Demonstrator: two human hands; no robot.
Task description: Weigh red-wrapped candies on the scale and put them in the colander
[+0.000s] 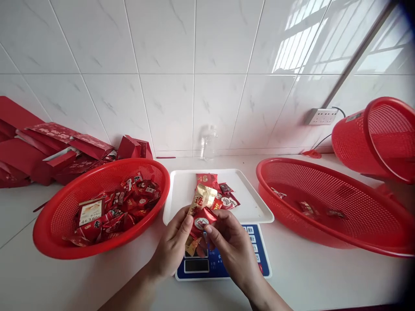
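Our hands [197, 239], fingers curled, pinch wrapped snacks [202, 221] (fingertips partly hidden); left basket [48, 224] well filled, right basket [275, 224] holds few.

Holding a gold packet [205, 195] and red packet [202, 221] with left hand [173, 242] and right hand [229, 244], over blue scale [217, 263], between red baskets [48, 222].

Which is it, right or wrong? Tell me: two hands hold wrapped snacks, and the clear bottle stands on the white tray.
Wrong on the clear bottle: the head view shows it behind the white tray, on the counter. The left hand and right hand do hold wrapped snacks.
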